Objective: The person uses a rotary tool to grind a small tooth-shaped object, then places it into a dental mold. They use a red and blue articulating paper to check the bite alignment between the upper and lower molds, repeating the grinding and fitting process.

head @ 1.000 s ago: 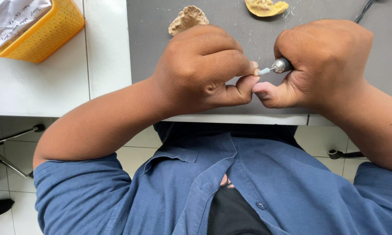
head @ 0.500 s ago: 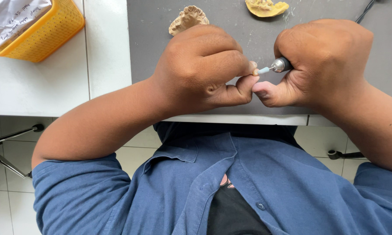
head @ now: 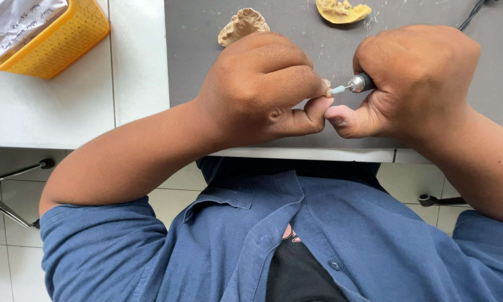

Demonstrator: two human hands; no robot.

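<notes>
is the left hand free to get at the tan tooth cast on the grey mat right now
Probably not at once: the left hand is pinching a small piece against the rotary tool's tip. The tan tooth cast lies just beyond its knuckles, with nothing between.

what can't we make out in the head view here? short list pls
- Whatever the left hand pinches: hidden inside its curled fingers.
- Body of the rotary tool: only the metal nose and pale tip show; the right hand wraps the rest.
- Yellow dental cast: cut off by the top edge.
- Yellow basket: cropped by the top and left edges; the paper inside is only partly visible.
</notes>
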